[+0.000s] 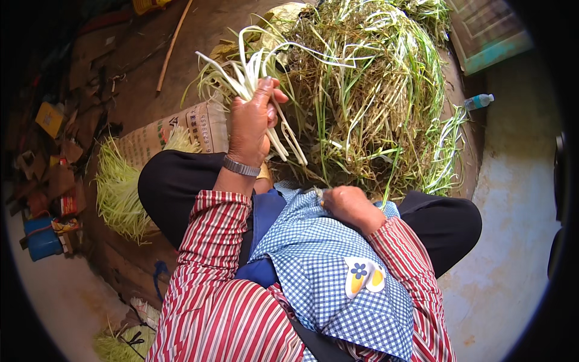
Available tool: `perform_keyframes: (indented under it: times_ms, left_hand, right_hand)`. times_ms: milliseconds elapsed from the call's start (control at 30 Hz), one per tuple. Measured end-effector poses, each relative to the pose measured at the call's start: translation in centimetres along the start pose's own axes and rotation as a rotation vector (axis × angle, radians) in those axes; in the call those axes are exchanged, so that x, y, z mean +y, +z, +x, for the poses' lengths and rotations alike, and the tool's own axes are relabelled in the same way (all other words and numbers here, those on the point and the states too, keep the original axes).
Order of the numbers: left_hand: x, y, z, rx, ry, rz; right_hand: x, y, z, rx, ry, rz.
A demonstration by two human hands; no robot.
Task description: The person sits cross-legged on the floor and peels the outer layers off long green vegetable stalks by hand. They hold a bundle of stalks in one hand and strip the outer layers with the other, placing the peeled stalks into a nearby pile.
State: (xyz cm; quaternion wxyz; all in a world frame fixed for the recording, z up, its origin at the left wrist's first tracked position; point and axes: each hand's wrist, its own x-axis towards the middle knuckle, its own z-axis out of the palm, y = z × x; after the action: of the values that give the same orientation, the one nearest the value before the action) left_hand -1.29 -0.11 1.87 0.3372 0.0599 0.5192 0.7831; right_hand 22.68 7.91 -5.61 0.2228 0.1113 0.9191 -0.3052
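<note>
My left hand [258,117] is raised over my bent knee, its fingers closed around a bunch of long white stalks [244,77]. Their pale ends stick out below the fist, and the bent tops spread above it. Low over my lap, my right hand [350,206] is curled, with a small pale plant scrap [319,193] at its fingertips; blur hides its details. Beyond both hands lies a big heap of green and dry, tangled stalks [362,104]. Sorted yellow-green stalks [120,185] lie by my left knee, partly on a printed woven sack [181,129].
A blue checked apron [316,253] covers my lap. On the right, a plastic bottle [478,102] lies near a panelled wooden board [491,31]. A thin stick [174,45] rests at upper left. A blue container [43,240] stands among cardboard scraps. Tied stalks [124,341] lie at lower left.
</note>
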Motion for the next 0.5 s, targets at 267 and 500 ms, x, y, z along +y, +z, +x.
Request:
perform_keyframes:
  times_ms: [267, 500]
  left_hand:
    - [-0.8, 0.5, -0.7, -0.039, -0.151, -0.040]
    - [-1.3, 0.4, -0.6, -0.092, -0.176, -0.046]
  right_hand:
    - [-2.9, -6.1, 1.8, 0.315, 0.016, 1.018]
    - [-2.7, -3.2, 4.4, 0.046, -0.095, 1.315]
